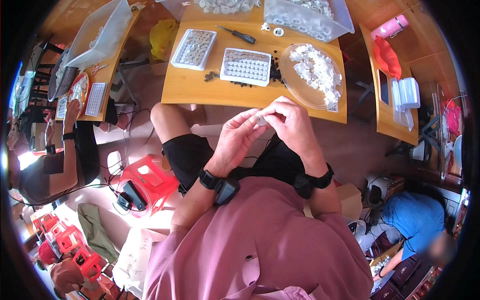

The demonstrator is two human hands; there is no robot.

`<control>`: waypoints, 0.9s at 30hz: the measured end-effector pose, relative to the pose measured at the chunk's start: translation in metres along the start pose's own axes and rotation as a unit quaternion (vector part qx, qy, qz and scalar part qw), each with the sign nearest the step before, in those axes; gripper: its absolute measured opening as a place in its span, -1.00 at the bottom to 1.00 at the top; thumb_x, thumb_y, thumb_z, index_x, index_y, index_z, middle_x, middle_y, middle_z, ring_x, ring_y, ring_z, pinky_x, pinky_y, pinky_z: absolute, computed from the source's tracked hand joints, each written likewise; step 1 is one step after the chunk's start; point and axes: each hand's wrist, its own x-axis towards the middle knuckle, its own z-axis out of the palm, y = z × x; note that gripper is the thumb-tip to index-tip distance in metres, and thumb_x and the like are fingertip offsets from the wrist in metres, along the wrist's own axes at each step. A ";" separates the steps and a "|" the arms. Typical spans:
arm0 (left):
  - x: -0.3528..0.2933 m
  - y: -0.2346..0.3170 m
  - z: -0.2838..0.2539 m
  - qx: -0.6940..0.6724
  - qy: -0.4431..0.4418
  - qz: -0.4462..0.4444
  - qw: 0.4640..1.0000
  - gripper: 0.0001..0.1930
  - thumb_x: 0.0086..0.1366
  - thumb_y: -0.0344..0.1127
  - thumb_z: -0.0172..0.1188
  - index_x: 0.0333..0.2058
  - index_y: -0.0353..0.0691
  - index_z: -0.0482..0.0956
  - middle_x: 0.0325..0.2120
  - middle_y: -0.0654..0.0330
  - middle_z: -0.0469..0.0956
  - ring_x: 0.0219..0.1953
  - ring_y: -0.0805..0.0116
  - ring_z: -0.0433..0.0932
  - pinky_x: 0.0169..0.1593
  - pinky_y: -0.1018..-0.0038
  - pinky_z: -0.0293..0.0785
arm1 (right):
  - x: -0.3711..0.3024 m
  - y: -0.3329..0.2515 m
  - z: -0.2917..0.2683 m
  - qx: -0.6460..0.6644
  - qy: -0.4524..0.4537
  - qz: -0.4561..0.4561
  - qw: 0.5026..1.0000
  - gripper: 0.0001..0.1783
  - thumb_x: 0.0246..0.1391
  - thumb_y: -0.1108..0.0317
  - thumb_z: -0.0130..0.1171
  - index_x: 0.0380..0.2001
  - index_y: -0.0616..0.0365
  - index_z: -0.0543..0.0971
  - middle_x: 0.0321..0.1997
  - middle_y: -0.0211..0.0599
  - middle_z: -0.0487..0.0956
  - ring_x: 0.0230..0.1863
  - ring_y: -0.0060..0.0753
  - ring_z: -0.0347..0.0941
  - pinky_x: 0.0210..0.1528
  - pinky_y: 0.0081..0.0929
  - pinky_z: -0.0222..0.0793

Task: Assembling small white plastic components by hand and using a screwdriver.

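My left hand [236, 136] and my right hand [291, 125] meet in front of the table's near edge. Between their pinched fingertips is a small round white plastic piece [261, 120], partly hidden by the fingers. Just beyond, a white tray [223, 73] holds rows of small round pieces, some white and some greyish. Left of it stands another white tray [190, 65] filled with greyish round pieces. A round clear plate [295, 89] at the right bears a heap of small white parts [314, 67]. Small black parts [275, 73] lie scattered around the nearer tray.
A black-handled screwdriver [243, 36] lies at the back of the wooden table [195, 92]. Behind are clear bins [305, 31] of white rings. A red stool [150, 181] stands at my left. Co-workers sit at the left [62, 167] and bend down at the lower right [415, 220].
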 end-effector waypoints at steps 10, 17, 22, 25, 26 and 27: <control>0.003 -0.004 0.002 0.240 0.014 0.141 0.961 -0.79 0.40 -0.46 0.14 -0.04 -0.37 0.54 -0.15 0.11 0.63 -0.12 0.43 0.62 0.02 0.49 0.59 | -0.003 0.018 0.002 0.193 -0.018 0.168 0.967 -0.89 0.09 0.50 0.26 -0.32 0.31 0.61 -0.41 -0.39 0.64 -0.43 -0.73 0.49 -0.38 -0.70 0.39; 0.002 -0.005 0.005 0.298 0.015 0.156 0.941 -0.80 0.41 -0.45 0.13 -0.04 -0.39 0.52 -0.16 0.09 0.63 -0.11 0.42 0.62 0.03 0.47 0.60 | -0.004 0.025 0.002 0.246 -0.038 0.173 0.953 -0.93 0.06 0.54 0.25 -0.35 0.29 0.62 -0.44 -0.43 0.62 -0.44 -0.74 0.48 -0.39 -0.70 0.38; 0.003 -0.007 0.008 0.303 0.019 0.178 0.936 -0.83 0.42 -0.44 0.11 -0.08 -0.39 0.50 -0.17 0.06 0.63 -0.13 0.41 0.62 -0.01 0.47 0.61 | -0.005 0.030 0.009 0.271 -0.035 0.155 0.949 -0.94 0.02 0.57 0.25 -0.38 0.28 0.61 -0.45 -0.42 0.63 -0.44 -0.72 0.49 -0.37 -0.67 0.41; 0.004 -0.006 0.010 0.334 0.050 0.172 0.925 -0.84 0.42 -0.45 0.09 -0.12 -0.43 0.48 -0.19 0.04 0.63 -0.15 0.40 0.63 -0.04 0.47 0.62 | -0.006 0.023 0.019 0.125 0.015 0.088 0.988 -0.92 0.03 0.62 0.17 -0.35 0.31 0.58 -0.42 -0.41 0.61 -0.44 -0.69 0.50 -0.38 -0.67 0.44; 0.005 -0.005 0.010 0.353 0.069 0.168 0.918 -0.85 0.42 -0.46 0.08 -0.15 -0.46 0.47 -0.21 0.04 0.63 -0.15 0.39 0.63 -0.06 0.47 0.62 | -0.006 0.023 0.023 0.126 0.014 0.089 0.988 -0.92 0.03 0.62 0.17 -0.35 0.31 0.58 -0.42 -0.41 0.61 -0.44 -0.69 0.50 -0.38 -0.67 0.44; 0.005 -0.005 0.010 0.354 0.071 0.168 0.917 -0.85 0.42 -0.46 0.08 -0.15 -0.46 0.47 -0.21 0.04 0.63 -0.15 0.39 0.63 -0.06 0.47 0.62 | -0.007 0.024 0.028 0.090 0.040 0.068 0.993 -0.92 0.00 0.58 0.21 -0.37 0.29 0.58 -0.43 -0.33 0.63 -0.44 -0.60 0.54 -0.36 -0.59 0.46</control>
